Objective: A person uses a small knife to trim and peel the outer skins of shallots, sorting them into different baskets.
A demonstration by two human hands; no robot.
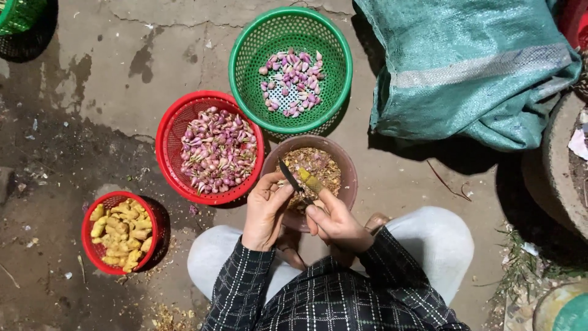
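There is one view only, from a camera worn on the person's head. It looks almost straight down past the chest and knees to the concrete floor (110, 67). The checked sleeves fill the near edge at the bottom, so the camera sits close above the hands, which lie just below the middle of the picture. Far from the person, at the top, a green basket (245, 43) sits in full view. A small red basket (89, 245) marks the near left, and a green sack (465, 67) fills the far right corner. Nothing is shared with another view.
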